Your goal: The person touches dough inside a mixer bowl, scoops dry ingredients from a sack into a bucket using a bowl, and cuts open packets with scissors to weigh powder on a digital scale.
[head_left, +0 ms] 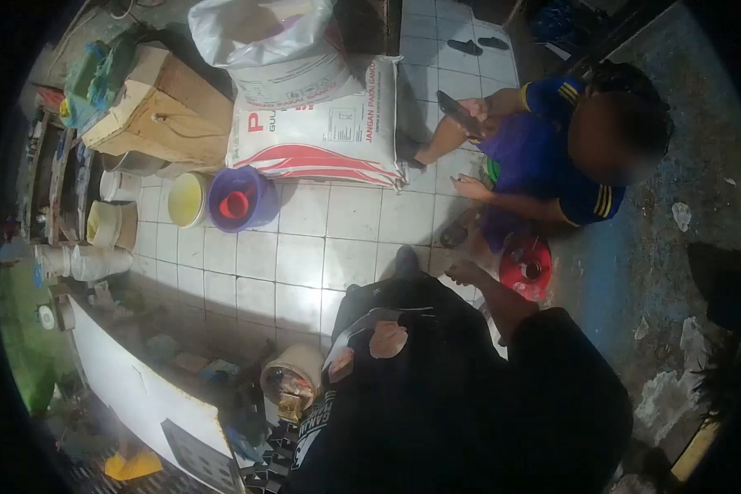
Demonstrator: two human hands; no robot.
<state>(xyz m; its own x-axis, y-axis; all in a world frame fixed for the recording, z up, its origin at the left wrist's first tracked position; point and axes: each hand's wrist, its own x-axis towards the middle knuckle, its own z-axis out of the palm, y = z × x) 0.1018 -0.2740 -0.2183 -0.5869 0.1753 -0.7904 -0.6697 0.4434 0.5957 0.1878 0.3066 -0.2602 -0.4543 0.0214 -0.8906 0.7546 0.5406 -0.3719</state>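
My right hand (pixel 467 273) hangs in front of the black shirt (pixel 436 387) on my body, its fingers loosely bent and partly apart. Nothing shows in it. Close to its right is a red basin (pixel 514 284) with a small dark round thing inside. My left hand is out of the picture. A seated person (pixel 543 156) in a blue shirt with yellow stripes, near my right hand, holds a dark phone (pixel 459 114) in one hand.
A blue-purple bucket (pixel 265 214) with a red vessel (pixel 235 204) inside stands on the tiled floor, beside a yellowish bucket (pixel 188 200). Big white sacks (pixel 321 136) lie behind them, near a cardboard box (pixel 169 111). A pail (pixel 292 370) stands left of my body, near a white panel (pixel 140 383).
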